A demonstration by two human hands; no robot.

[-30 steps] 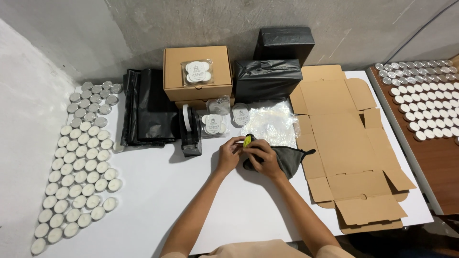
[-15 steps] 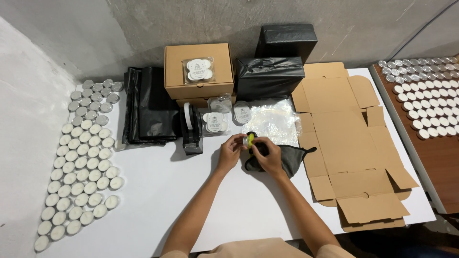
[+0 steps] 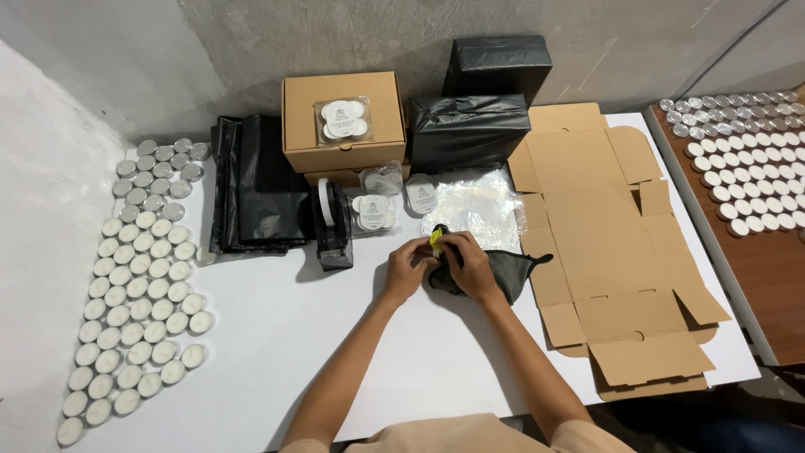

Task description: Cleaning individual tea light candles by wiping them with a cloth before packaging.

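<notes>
Both of my hands meet over a small black pouch (image 3: 501, 274) lying on the white table (image 3: 335, 352). My left hand (image 3: 408, 267) and my right hand (image 3: 466, 264) pinch a small yellow-green item (image 3: 436, 238) at the pouch's mouth. What exactly the yellow-green item is I cannot tell. The pouch lies partly under my right hand, its drawstring trailing right toward the flat cardboard.
Several tealight candles (image 3: 138, 294) fill the table's left side. Folded black bags (image 3: 260, 186), a tape dispenser (image 3: 331, 226), a closed cardboard box (image 3: 342, 122), black-wrapped parcels (image 3: 470, 130), clear packets (image 3: 482, 205) and an unfolded flat box (image 3: 604, 243) lie behind and right. More candles (image 3: 746, 168) cover a brown table.
My hands have stayed at the pouch, with the yellow-green item shifting only slightly between the fingers. Nothing else on the table has moved.
</notes>
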